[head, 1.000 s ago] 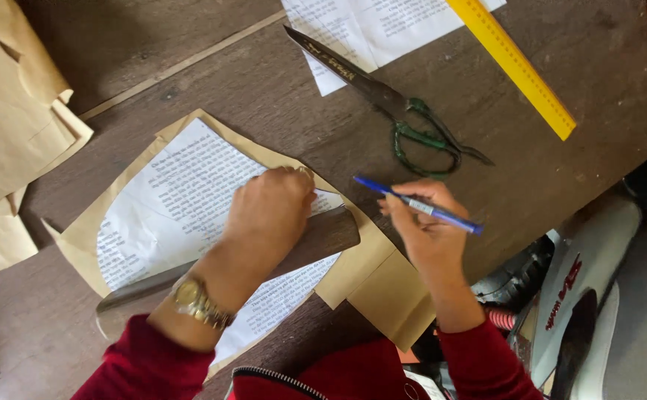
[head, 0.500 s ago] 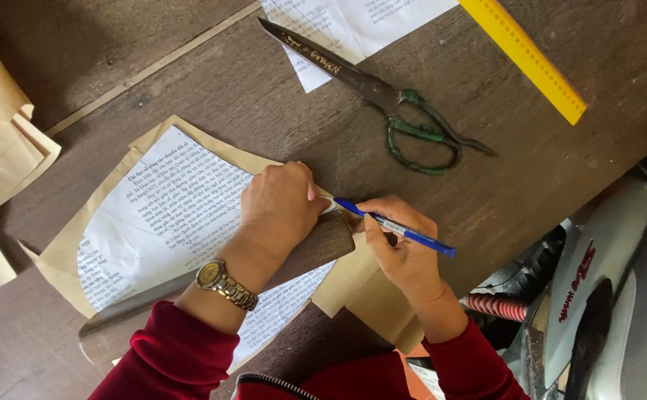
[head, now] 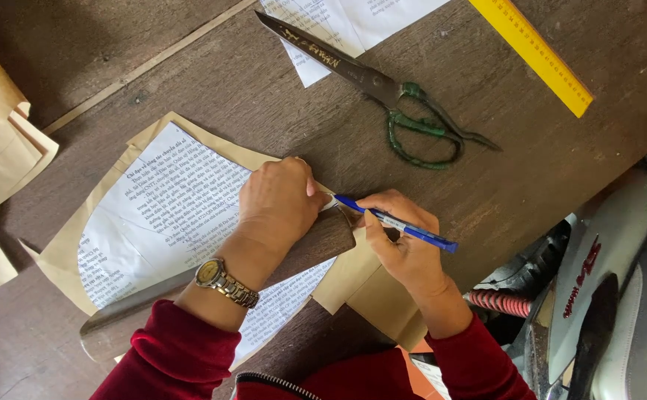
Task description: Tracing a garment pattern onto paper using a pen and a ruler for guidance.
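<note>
A right hand (head: pixel 405 252) clenches one blue plastic pen (head: pixel 396 222), tip meeting a curved printed paper sheet (head: pixel 168 215) on tan card (head: pixel 364 285). The left hand (head: pixel 279 200) presses flat on one dark wooden bar (head: pixel 153 296). One pair of green-handled steel scissors (head: pixel 383 89) lies near on the worn wood surface (head: pixel 531 155).

Both arms enter from the bottom edge of the frame in dark red sleeves and converge near the centre. The left hand (head: pixel 283 201) lies palm down, knuckles up, fingers curled and pressed flat against what is under it; the wrist is bent slightly, and the forearm runs down-left to the sleeve cuff. The right hand (head: pixel 403 248) sits just right of it, fingers pinched closed in a writing grip, thumb side towards the left hand. The two hands appear to touch at the fingertips, though the contact is hard to confirm.
</note>
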